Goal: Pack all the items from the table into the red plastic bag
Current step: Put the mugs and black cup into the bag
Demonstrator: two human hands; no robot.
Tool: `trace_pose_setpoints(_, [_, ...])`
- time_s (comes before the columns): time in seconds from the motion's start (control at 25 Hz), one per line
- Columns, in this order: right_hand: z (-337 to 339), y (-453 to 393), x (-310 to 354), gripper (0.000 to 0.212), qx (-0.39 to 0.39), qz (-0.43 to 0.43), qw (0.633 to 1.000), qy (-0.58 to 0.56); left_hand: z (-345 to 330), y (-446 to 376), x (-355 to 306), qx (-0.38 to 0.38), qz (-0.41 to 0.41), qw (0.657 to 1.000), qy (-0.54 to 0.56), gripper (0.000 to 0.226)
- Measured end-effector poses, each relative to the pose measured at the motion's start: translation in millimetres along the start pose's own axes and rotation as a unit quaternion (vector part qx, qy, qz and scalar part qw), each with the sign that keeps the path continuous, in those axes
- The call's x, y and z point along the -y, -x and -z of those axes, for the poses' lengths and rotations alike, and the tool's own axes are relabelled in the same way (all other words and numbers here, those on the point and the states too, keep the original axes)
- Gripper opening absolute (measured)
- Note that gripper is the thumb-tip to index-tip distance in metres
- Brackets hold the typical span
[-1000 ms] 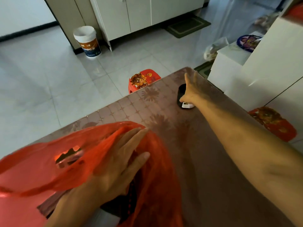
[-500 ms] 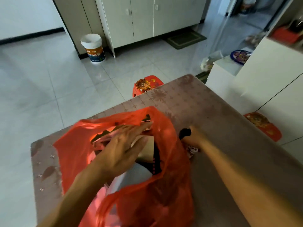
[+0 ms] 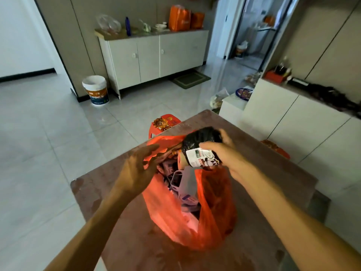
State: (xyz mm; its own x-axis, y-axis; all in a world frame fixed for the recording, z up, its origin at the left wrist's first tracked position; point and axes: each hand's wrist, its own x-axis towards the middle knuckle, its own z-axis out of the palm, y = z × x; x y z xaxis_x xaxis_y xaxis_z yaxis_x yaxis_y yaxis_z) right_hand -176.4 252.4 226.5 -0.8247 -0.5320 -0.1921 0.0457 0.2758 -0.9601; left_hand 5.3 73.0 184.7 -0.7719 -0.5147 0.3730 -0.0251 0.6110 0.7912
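The red plastic bag (image 3: 211,216) stands open on the brown table (image 3: 273,184), with white and dark packets showing inside. My right hand (image 3: 224,153) grips a black roll with a white label (image 3: 199,145) and holds it over the bag's mouth. My left hand (image 3: 138,169) is at the bag's left rim, fingers spread and touching the plastic edge; I cannot tell whether it pinches the rim.
A red stool (image 3: 164,124) stands just past the table's far edge. White cabinets (image 3: 283,122) run along the right side, another red stool (image 3: 275,147) beside them. A white bucket (image 3: 95,90) and a white sideboard (image 3: 152,55) stand farther back on the tiled floor.
My right hand took the black roll from the far part of the table and carried it up over the bag's mouth. The bag now stands more upright and the view has tilted up.
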Motion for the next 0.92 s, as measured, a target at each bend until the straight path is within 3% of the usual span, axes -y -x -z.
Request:
trace_pose_setpoints(0.16, [-26.3,29.0,0.4,0.056,-0.015,0.01,1.0,0.023,24.1,-10.6,-2.8,-0.004,-0.042,0.993,-0.115,0.042])
trace_pose_setpoints(0.28, [-21.8,39.6,-7.4,0.06,-0.036,-0.005,0.995,0.088,13.2,-8.0,-2.6,-0.043,-0.045,0.976,-0.21,0.069])
trace_pose_setpoints(0.4, [-34.6,37.7,-18.0,0.064,-0.087,-0.014,0.984,0.152,-7.9,-21.4,5.5,0.001,-0.054,0.969,-0.24,0.088])
trace_pose_setpoints(0.52, [-70.0,22.9,-20.7,0.067,-0.09,0.014,0.975,0.202,-14.6,-54.3,10.9,0.033,-0.114,0.98,-0.159,0.076])
trace_pose_setpoints(0.6, [-99.4,-5.9,-17.2,0.069,-0.085,0.014,0.956,0.279,-11.9,-85.9,25.6,0.049,-0.11,0.99,-0.07,0.05])
trace_pose_setpoints(0.64, [-115.4,-22.6,-19.7,0.068,-0.073,-0.003,0.933,0.353,-8.1,-102.7,38.4,0.076,-0.09,0.992,-0.034,0.034])
trace_pose_setpoints(0.68, [-129.8,-32.1,-22.7,0.062,-0.061,-0.014,0.883,0.464,-3.5,-115.6,49.2,0.114,-0.053,0.992,0.012,0.026])
trace_pose_setpoints(0.76, [-148.3,-22.4,-29.2,0.051,-0.057,-0.015,0.784,0.617,6.2,-126.7,63.6,0.185,0.021,0.974,0.132,0.03])
trace_pose_setpoints(0.8, [-147.9,-8.9,-33.2,0.054,-0.069,0.008,0.757,0.65,11.5,-131.8,63.7,0.217,0.042,0.959,0.177,0.033])
trace_pose_setpoints(0.88, [-135.8,28.8,-39.8,0.075,-0.122,0.034,0.751,0.648,22.2,-145.2,58.6,0.308,0.072,0.92,0.231,0.029])
trace_pose_setpoints(0.92, [-125.1,49.2,-38.5,0.088,-0.138,-0.012,0.766,0.627,26.5,-152.5,54.5,0.367,0.082,0.894,0.244,0.023])
